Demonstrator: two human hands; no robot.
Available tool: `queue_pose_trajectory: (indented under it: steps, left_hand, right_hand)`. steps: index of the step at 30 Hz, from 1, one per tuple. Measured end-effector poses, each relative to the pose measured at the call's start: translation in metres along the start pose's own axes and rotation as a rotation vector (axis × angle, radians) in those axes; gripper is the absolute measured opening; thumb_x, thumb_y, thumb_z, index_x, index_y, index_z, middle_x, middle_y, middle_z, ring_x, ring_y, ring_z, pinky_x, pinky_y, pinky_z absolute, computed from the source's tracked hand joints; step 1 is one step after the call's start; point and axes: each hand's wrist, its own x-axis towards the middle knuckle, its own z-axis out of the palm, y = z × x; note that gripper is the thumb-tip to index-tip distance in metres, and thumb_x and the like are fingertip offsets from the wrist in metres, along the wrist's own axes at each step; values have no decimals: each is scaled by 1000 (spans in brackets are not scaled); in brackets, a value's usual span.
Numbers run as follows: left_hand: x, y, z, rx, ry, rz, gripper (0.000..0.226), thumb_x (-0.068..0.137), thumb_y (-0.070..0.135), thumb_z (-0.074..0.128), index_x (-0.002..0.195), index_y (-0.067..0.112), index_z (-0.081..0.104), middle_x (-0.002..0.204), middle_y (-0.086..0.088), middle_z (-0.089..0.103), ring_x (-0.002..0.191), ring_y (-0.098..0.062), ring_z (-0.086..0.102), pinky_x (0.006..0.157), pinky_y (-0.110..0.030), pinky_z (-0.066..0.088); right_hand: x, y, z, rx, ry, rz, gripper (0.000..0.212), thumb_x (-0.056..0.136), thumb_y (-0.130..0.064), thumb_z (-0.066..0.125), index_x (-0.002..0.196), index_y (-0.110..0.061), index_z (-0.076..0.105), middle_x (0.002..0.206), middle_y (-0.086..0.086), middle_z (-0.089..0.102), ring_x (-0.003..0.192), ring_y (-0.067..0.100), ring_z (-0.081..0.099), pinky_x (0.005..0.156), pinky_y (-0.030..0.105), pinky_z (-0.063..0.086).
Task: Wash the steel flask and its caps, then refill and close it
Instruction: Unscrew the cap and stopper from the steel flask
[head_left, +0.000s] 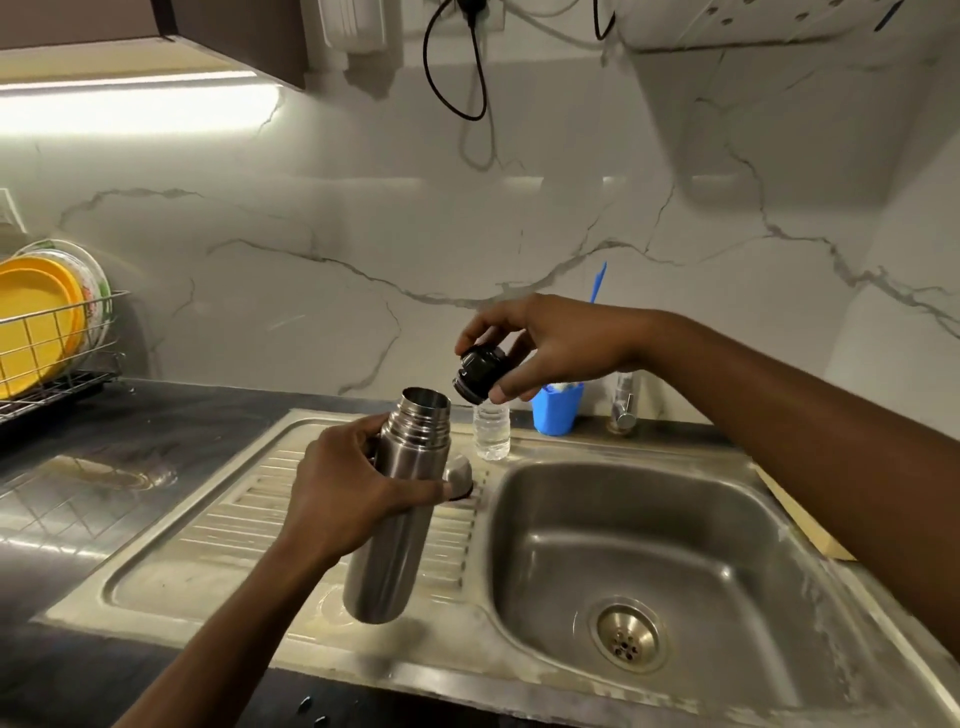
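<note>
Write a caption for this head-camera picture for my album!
Left hand holds the open steel flask over the drainboard; right hand holds its black cap nearby.

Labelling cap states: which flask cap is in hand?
The black cap, pinched by the right hand near the open flask. The steel cap lies on the drainboard behind it.
</note>
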Motion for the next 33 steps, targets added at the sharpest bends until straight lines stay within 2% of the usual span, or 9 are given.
queue_pose_trajectory:
  steps: [2, 8, 11, 15, 20, 25, 28, 30, 33]
  left_hand:
    - [-1, -6, -9, 4, 28, -13, 60, 42, 68, 90, 92, 38, 74, 82, 13, 77, 75, -10, 74, 76, -50, 64]
    - [-4, -17, -27, 15, 62, -30, 58, 42, 65, 92, 92, 42, 73, 83, 14, 77, 77, -8, 74, 77, -50, 64]
    - [-6, -19, -28, 14, 62, -21, 54, 48, 57, 97, 94, 44, 73, 85, 16, 77, 78, -7, 74, 78, -50, 64]
    - [-7, -21, -28, 23, 52, -21, 61, 42, 67, 88, 96, 45, 72, 87, 16, 77, 80, -8, 74, 79, -49, 64]
    - [-6, -18, -26, 65, 34, -7, 62, 42, 69, 87, 97, 44, 72, 87, 18, 76, 79, -5, 73, 78, -46, 64]
    - [-3, -12, -19, 102, 50, -2, 65, 41, 70, 87, 98, 45, 70, 86, 20, 75, 76, 0, 71, 76, -43, 64]
    - [-3, -5, -14, 127, 41, 15, 74, 44, 64, 94, 111, 43, 71, 92, 20, 76, 81, -2, 72, 78, -44, 65]
    - [-3, 0, -9, 159, 26, 35, 83, 43, 68, 91, 119, 43, 69, 94, 20, 75, 83, -2, 72, 78, -42, 64]
    - [1, 9, 2, 240, 6, 74, 78, 43, 74, 84, 115, 49, 67, 87, 23, 74, 79, -1, 70, 74, -38, 62]
  right_hand:
    - [17, 12, 15, -40, 12, 37, 50, 85, -18, 86, 129, -28, 64, 127, -2, 64, 100, 16, 72, 79, 32, 65]
    - [71, 52, 98, -366, -103, 119, 57, 81, -32, 87, 132, -29, 62, 127, -1, 66, 109, 19, 63, 91, 35, 55]
    - [87, 67, 135, -383, -152, 131, 57, 81, -32, 87, 132, -27, 63, 128, 0, 66, 111, 20, 61, 89, 35, 53]
    - [97, 83, 161, -380, -218, 152, 55, 83, -28, 84, 133, -29, 61, 124, 0, 64, 109, 22, 60, 83, 32, 48]
    - [97, 95, 168, -406, -243, 163, 59, 83, -28, 82, 137, -33, 59, 126, 0, 62, 110, 23, 60, 87, 38, 52]
    - [86, 102, 170, -363, -197, 142, 60, 87, -27, 81, 141, -29, 57, 127, 0, 60, 115, 23, 59, 83, 32, 43]
    - [78, 103, 164, -313, -156, 127, 70, 84, -28, 85, 146, -30, 52, 133, -1, 63, 116, 19, 59, 86, 31, 42]
    - [67, 103, 152, -258, -121, 141, 74, 82, -27, 86, 148, -32, 52, 134, -4, 65, 108, 13, 61, 87, 30, 44]
    - [37, 102, 128, -208, -31, 163, 61, 84, -31, 83, 140, -33, 60, 132, -9, 66, 101, 7, 64, 90, 33, 54]
